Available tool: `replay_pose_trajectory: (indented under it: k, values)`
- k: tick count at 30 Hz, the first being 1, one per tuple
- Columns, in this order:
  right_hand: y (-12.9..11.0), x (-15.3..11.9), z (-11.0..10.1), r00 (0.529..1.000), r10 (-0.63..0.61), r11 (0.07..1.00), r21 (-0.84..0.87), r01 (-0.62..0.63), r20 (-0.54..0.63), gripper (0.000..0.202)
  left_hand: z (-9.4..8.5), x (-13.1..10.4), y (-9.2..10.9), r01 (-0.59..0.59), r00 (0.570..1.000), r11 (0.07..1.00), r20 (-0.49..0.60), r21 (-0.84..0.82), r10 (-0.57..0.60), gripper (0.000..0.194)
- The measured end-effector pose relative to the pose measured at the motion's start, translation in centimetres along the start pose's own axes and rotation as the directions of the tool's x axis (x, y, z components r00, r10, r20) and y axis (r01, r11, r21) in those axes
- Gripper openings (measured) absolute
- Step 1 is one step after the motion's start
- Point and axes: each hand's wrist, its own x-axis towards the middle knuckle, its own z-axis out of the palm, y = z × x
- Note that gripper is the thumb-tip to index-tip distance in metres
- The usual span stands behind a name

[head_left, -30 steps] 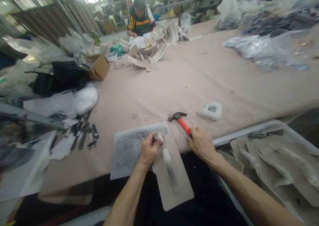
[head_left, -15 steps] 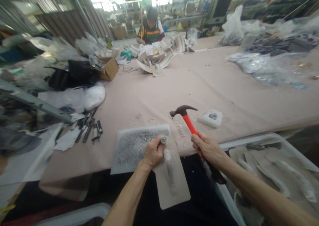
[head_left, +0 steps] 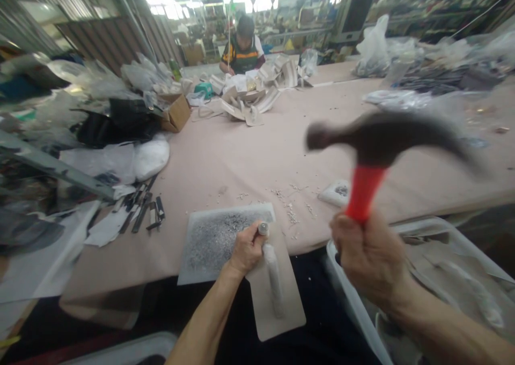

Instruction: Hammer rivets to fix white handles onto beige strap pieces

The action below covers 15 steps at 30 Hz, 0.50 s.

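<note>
My left hand (head_left: 247,247) is closed around a short metal punch (head_left: 263,228), held upright over the far end of a beige panel (head_left: 292,295). A pale padded strip (head_left: 273,279) runs along the panel, which overhangs the table's front edge. Under the left hand lies a worn whitish board (head_left: 205,241) with dark marks. My right hand (head_left: 370,255) grips the red handle of a claw hammer (head_left: 378,134), raised to the right of the punch. The hammer's dark head is blurred and large in view.
Small scraps and a white pad (head_left: 335,192) lie beyond the board. Dark tools (head_left: 140,209) are at the left, beside bags and a cardboard box (head_left: 176,112). A white bin (head_left: 434,223) with panels stands at the right. Across the table sits a person (head_left: 243,49).
My right hand has lifted the hammer up toward the camera and to the right. My left hand and the punch have stayed nearly in place.
</note>
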Motion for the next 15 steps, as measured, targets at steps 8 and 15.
replay_pose_trajectory:
  k: [8,15]
  values:
    - [4.8,-2.1,3.8,0.734,0.234,0.955,-0.294,-0.048,0.638,0.027,-0.1,0.1,0.3,0.028,0.999,0.998,0.026,-0.062,-0.026,0.025]
    - [8.5,-1.0,8.7,0.774,0.359,0.906,-0.395,-0.154,0.522,0.028,-0.1,0.2,-0.3,0.057,0.998,0.991,0.026,-0.123,-0.054,0.016]
